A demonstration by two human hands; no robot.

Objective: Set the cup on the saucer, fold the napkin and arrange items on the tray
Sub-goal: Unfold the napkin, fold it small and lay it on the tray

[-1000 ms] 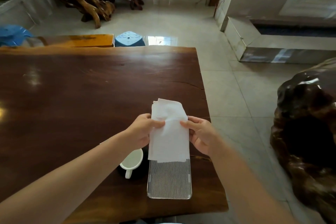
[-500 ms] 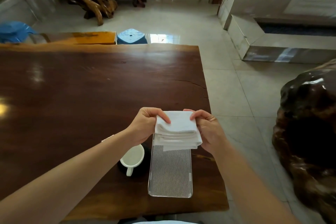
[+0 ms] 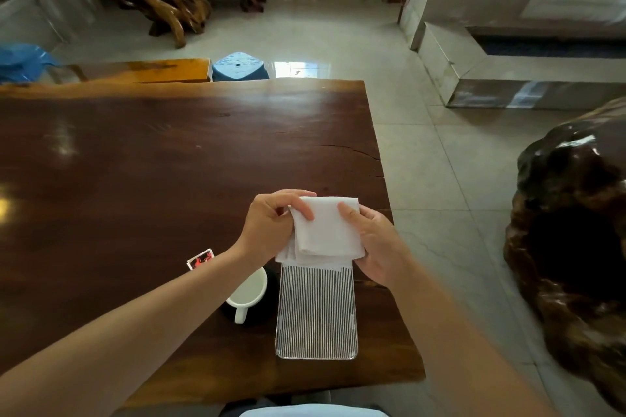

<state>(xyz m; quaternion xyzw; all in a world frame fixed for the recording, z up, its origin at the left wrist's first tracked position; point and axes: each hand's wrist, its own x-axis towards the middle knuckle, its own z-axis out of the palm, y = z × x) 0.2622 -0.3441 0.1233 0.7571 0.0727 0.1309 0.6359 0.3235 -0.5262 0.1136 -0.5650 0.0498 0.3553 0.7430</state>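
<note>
A white napkin [image 3: 327, 230], folded into a thick rectangle, is held above the far end of a clear ribbed tray [image 3: 316, 315]. My left hand [image 3: 274, 227] pinches its left edge and my right hand [image 3: 374, 244] grips its right side. Left of the tray a white cup [image 3: 249, 291] stands on a dark saucer [image 3: 267, 308], its handle pointing toward me; my left forearm partly covers it.
A small red and white packet [image 3: 200, 259] lies on the dark wooden table [image 3: 152, 179] behind my left forearm. The table's right edge runs just right of the tray. A large dark carved wood piece [image 3: 576, 230] stands on the floor to the right.
The long hanging napkin was folded up into a compact rectangle between both hands, which have turned slightly and now hold it a little tilted over the tray's far end.
</note>
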